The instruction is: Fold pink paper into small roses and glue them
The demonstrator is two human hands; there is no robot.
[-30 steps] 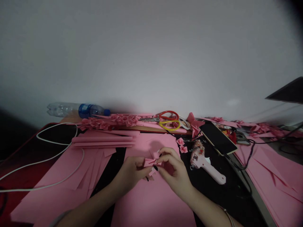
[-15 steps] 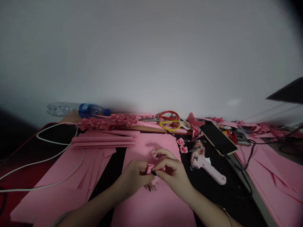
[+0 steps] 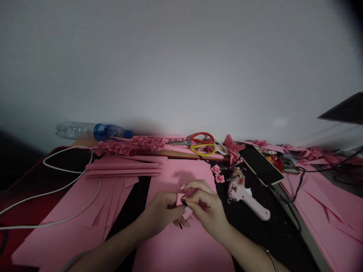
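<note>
— Pink paper, is that what sits between the hands?

— Yes. A small folded pink paper piece (image 3: 181, 200) is pinched between the left hand (image 3: 163, 211) and the right hand (image 3: 207, 209), low in the middle of the view, just above a large pink sheet (image 3: 181, 245) on the tabletop (image 3: 136, 196).

— How does the piece look?

— Little of it shows. It is creased and bunched, the same pink as the sheet beneath, and mostly hidden by fingers. Its exact shape cannot be told.

— And the grip of each hand?

— Both are narrow and closed on the paper. The left hand's fingertips meet it from the left; the right hand's thumb and forefinger press it from the right, and the two hands touch at the tips.

— What lies about them?

— To the right, near the right hand, a pink glue gun (image 3: 248, 198) lies on the dark tabletop, with two small paper roses (image 3: 217, 173) just beside its nozzle end. Farther back are red and yellow scissors (image 3: 202, 145), a row of paper roses (image 3: 130, 145), and a plastic water bottle (image 3: 90, 131) on its side against the wall. A phone (image 3: 261, 164) lies to the right, a white cable (image 3: 56, 177) loops at left, and long pink strips (image 3: 123, 169) lie beyond the left hand.
</note>
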